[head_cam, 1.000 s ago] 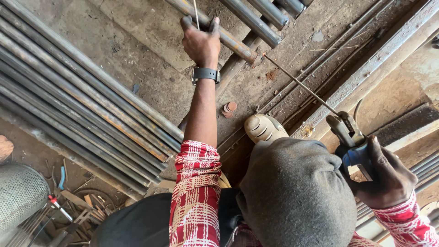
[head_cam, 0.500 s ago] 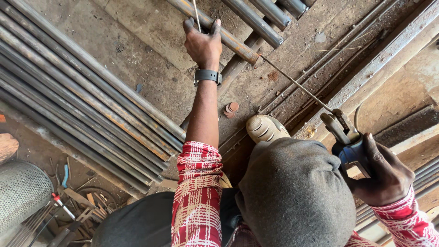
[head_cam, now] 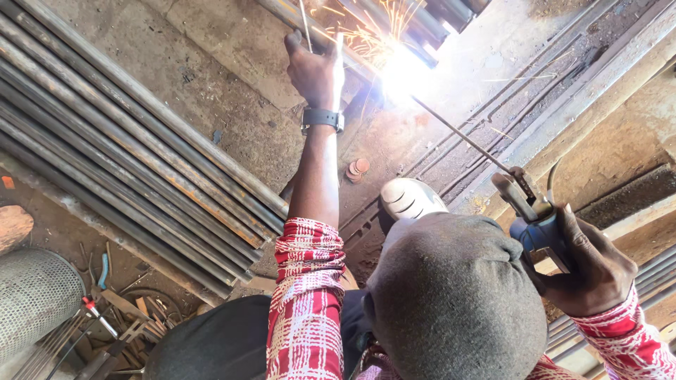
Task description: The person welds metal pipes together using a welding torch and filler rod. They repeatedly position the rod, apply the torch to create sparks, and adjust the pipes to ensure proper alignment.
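Observation:
My left hand [head_cam: 313, 70], with a dark watch on the wrist, grips a rusty steel pipe [head_cam: 282, 10] on the concrete floor and pins a thin upright rod [head_cam: 304, 21] against it. My right hand [head_cam: 588, 271] is closed on a blue-handled electrode holder [head_cam: 535, 211]. A long welding rod [head_cam: 465, 137] runs from the holder up and left to the pipe. A bright white arc [head_cam: 401, 70] burns at its tip, just right of my left hand, and throws orange sparks. A grey cap [head_cam: 458, 295] hides part of my right forearm.
A bundle of long steel pipes [head_cam: 127, 155] lies diagonally at the left. Steel bars and thin rods [head_cam: 563, 105] lie at the right. A white shoe [head_cam: 408, 198] rests near small round discs [head_cam: 358, 169]. A mesh cylinder [head_cam: 32, 302] and scattered hand tools [head_cam: 105, 324] sit bottom left.
The rod tip has reached the pipe beside my left hand and an arc with sparks has lit there. My left hand stays on the pipe.

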